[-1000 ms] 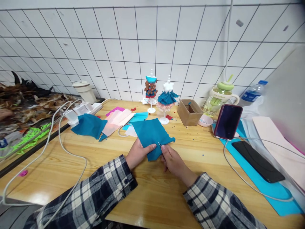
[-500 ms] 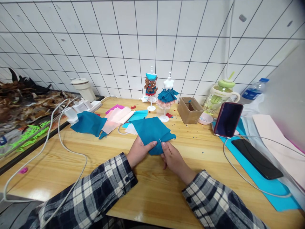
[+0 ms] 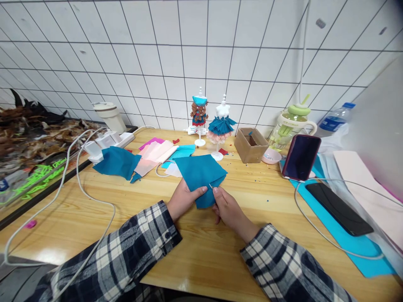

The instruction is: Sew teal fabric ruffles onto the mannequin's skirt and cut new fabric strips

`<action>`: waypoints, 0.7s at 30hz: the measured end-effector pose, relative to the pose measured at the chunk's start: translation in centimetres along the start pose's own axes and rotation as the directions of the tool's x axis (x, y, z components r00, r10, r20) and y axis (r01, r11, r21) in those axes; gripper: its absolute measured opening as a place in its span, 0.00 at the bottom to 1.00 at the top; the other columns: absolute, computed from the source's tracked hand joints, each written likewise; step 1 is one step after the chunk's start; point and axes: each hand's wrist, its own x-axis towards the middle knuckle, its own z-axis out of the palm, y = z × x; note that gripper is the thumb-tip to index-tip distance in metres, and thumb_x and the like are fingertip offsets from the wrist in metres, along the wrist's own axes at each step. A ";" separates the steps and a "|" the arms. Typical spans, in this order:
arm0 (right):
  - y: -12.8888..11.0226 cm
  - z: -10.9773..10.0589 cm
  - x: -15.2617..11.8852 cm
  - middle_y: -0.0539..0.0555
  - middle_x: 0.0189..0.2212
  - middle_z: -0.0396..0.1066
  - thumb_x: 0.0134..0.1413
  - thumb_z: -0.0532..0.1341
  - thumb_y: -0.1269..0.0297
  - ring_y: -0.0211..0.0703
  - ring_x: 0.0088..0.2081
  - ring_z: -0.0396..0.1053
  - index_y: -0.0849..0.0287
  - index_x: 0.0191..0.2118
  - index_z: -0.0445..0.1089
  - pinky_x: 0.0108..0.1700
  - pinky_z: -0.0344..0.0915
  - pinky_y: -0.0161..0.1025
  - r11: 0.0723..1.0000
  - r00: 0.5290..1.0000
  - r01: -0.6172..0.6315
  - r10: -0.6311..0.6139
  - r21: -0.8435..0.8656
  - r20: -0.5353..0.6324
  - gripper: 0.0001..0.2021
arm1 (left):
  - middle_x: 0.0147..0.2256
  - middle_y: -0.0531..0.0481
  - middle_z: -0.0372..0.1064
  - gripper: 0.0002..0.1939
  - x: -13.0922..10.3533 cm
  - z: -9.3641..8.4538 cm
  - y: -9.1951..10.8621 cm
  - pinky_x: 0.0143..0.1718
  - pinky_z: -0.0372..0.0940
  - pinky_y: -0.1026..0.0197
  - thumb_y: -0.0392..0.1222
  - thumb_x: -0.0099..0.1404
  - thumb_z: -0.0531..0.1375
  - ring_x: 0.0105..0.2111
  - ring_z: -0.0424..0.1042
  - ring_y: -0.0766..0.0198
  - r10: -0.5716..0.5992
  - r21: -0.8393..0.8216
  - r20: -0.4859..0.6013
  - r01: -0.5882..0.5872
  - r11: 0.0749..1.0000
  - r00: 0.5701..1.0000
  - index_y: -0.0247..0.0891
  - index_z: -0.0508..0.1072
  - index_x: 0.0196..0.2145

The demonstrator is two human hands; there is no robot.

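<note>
Over the middle of the table I hold up a teal sheet (image 3: 198,167) that looks like crepe paper. My left hand (image 3: 184,200) pinches its lower left part, thumb on top and the fingers hidden beneath. Between the thumb and finger of my right hand (image 3: 228,205) is a thin, pale, pointed tool (image 3: 210,186), mostly hidden by the fingers. Its tip lies against the sheet, close to my left thumb. At the sheet's right side a crease or folded flap shows.
Behind the sheet stand two small dress forms (image 3: 199,111) (image 3: 222,126) in ruffled outfits. A cardboard box (image 3: 251,147), a pink dish (image 3: 271,156), a propped phone (image 3: 301,157) and a flat black phone (image 3: 339,209) are rightward. Teal scraps (image 3: 117,162) and a white cable (image 3: 108,204) lie left.
The sheet's right corner, which stuck out past my right fingers, has drawn in, and a crease now shows there. Its lower edge hangs slightly lower. Both hands stay nearly in place.
</note>
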 end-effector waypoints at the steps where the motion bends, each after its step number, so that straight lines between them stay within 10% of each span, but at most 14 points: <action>1: -0.1 0.0 0.0 0.45 0.19 0.51 0.59 0.47 0.41 0.37 0.20 0.54 0.54 0.34 0.58 0.15 0.62 0.33 1.000 1.000 -0.005 0.005 0.003 -0.001 0.20 | 0.52 0.40 0.69 0.30 0.0 0.0 0.0 0.51 0.65 0.46 0.47 0.52 0.68 0.52 0.69 0.46 -0.001 0.001 0.001 0.001 1.000 1.000 0.36 0.66 0.51; 21: 0.3 0.0 0.1 0.45 0.19 0.53 0.59 0.46 0.40 0.36 0.18 0.54 0.54 0.33 0.58 0.15 0.63 0.34 0.998 0.998 0.053 -0.053 0.024 -0.028 0.21 | 0.52 0.38 0.68 0.32 -0.1 0.3 0.4 0.50 0.66 0.48 0.46 0.52 0.69 0.51 0.69 0.45 -0.009 0.007 0.049 0.008 1.000 0.999 0.35 0.63 0.52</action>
